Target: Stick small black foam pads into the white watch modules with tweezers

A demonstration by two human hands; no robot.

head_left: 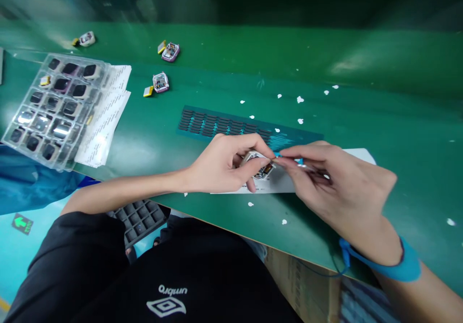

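My left hand (226, 163) is closed around a small white watch case (261, 164), its inner electronics facing up. Against the case's right edge, my right hand (336, 178) pinches a thin, light-coloured tool (306, 167) that looks like tweezers; the fingers partly cover it. A blue wrist strap (392, 262) with a cord circles my right wrist. Beneath both hands lies a white printed sheet (284, 184). Just beyond them is a blue-green backing sheet (304, 135) bearing rows of dark strips (213, 122).
A clear compartment tray (74, 134) of watch cases sits at left on printed papers (104, 120). Opened watch cases with yellow batteries, one (161, 81) nearest, lie behind. White paper bits (300, 99) are scattered over the green table (217, 86). A black grid tray (141, 219) is below the edge.
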